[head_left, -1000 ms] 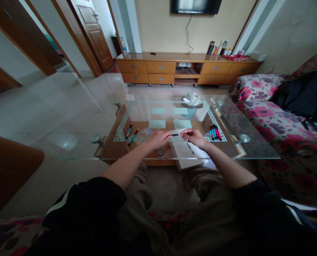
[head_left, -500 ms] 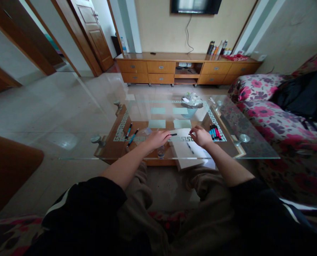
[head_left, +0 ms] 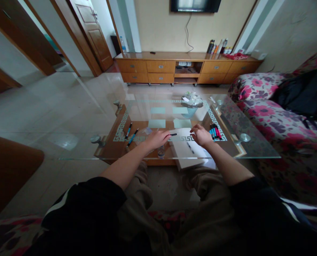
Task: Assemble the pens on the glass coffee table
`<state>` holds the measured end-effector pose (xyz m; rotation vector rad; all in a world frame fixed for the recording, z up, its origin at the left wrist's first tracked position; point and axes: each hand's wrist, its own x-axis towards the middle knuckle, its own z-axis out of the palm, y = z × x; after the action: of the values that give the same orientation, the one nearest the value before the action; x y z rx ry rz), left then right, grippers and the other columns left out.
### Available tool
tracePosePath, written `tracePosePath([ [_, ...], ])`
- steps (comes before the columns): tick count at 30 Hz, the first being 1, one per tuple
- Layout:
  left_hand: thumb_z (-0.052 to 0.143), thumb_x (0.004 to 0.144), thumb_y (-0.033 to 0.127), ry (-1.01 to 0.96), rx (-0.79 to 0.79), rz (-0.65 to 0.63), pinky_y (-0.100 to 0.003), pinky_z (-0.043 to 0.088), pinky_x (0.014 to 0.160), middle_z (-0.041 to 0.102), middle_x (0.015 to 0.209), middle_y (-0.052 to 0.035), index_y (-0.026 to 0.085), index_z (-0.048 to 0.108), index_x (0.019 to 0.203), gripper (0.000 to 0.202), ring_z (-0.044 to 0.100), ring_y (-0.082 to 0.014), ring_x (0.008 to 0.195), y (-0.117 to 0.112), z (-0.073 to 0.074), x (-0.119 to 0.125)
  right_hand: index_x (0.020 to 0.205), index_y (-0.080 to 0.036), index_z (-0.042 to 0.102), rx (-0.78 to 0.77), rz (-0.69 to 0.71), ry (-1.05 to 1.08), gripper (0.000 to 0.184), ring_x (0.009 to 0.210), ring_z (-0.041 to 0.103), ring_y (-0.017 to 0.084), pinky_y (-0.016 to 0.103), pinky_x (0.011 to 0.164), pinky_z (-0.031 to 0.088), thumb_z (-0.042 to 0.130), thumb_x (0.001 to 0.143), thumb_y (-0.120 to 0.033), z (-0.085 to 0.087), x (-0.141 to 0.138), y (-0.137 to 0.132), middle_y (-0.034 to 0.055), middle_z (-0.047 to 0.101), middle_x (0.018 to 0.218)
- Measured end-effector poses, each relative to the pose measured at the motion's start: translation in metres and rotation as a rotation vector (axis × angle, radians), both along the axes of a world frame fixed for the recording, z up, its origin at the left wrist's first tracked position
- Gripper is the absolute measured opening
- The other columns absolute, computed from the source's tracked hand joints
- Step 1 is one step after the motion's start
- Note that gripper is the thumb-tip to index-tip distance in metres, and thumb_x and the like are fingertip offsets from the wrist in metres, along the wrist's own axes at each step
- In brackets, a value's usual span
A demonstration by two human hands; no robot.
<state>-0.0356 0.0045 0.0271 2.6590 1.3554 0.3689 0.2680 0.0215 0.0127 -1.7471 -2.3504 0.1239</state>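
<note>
Above the glass table, my left hand (head_left: pixel 159 138) is closed on a slim black pen piece (head_left: pixel 173 134), whose dark end points right. My right hand (head_left: pixel 200 136) is pinched just to the right, apart from it. A tiny dark thing shows at its fingertips, too small to name. Left of my left hand lie two blue-and-black pens (head_left: pixel 132 138). Beside my right hand, several blue and red pens with black ends (head_left: pixel 215 132) lie in a row. A white stack of paper or box (head_left: pixel 185 154) shows below the hands, with a dark pen-like shape on it.
The glass table (head_left: pixel 257 151) has a sharp front edge near my knees. A small clear cup (head_left: pixel 160 153) shows near that edge. Beyond the far side stands a filled wastebasket (head_left: pixel 189 112). A flowered sofa (head_left: pixel 262 110) is on the right, a wooden cabinet (head_left: pixel 160 67) at the back.
My right hand has shifted very slightly, its fingers a little differently bent. My left hand and the black pen piece look the same.
</note>
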Motion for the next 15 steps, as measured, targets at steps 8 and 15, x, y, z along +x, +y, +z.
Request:
tracePosePath([
  [8, 0.047, 0.105, 0.04, -0.068, 0.008, -0.072, -0.028, 0.051, 0.08, 0.075, 0.107, -0.0061, 0.024, 0.068, 0.116, 0.029, 0.07, -0.0203, 0.094, 0.001, -0.002, -0.001, 0.108, -0.014, 0.073, 0.07, 0.016, 0.331, 0.03, 0.092, 0.064, 0.023, 0.034, 0.087, 0.049, 0.051, 0.099, -0.034, 0.01, -0.022, -0.003, 0.0133, 0.07, 0.106],
  [15, 0.056, 0.102, 0.042, -0.159, 0.031, -0.15, -0.026, 0.05, 0.085, 0.073, 0.113, -0.0057, 0.024, 0.068, 0.115, 0.025, 0.069, -0.0186, 0.099, 0.003, -0.006, 0.003, 0.082, -0.016, 0.075, -0.276, 0.159, 0.602, 0.066, 0.069, 0.06, 0.017, 0.028, 0.067, 0.044, 0.04, 0.099, -0.068, 0.009, -0.053, -0.015, 0.0057, 0.071, 0.075],
])
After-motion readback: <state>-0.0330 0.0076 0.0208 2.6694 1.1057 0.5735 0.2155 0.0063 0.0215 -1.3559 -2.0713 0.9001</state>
